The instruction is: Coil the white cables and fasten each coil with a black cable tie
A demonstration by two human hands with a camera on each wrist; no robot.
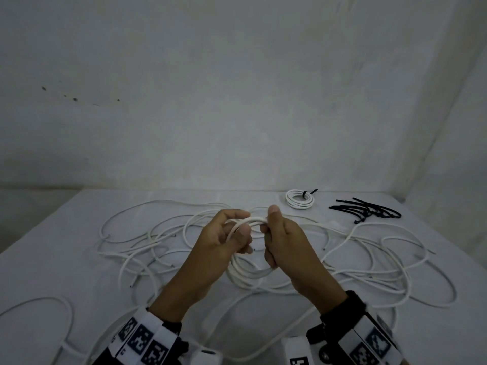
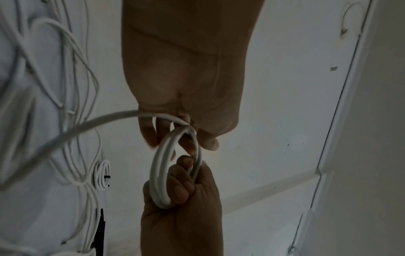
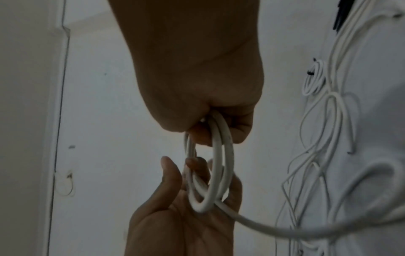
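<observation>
I hold a small white cable coil (image 1: 254,220) in the air between both hands, above the table. My left hand (image 1: 241,222) pinches its left side between thumb and fingers. My right hand (image 1: 267,221) grips the right side in curled fingers, thumb up. In the left wrist view the coil (image 2: 157,173) has a few turns, and a loose tail (image 2: 65,135) runs off towards the table. The right wrist view shows the coil (image 3: 219,164) spanning both hands. One finished coil (image 1: 300,198) with a black tie round it lies at the back right. A bunch of black cable ties (image 1: 369,210) lies beside it.
Several loose white cables (image 1: 158,241) sprawl tangled over the white table (image 1: 52,259), on both sides of my hands and under them. A pale wall (image 1: 237,101) rises right behind the table, with another wall on the right.
</observation>
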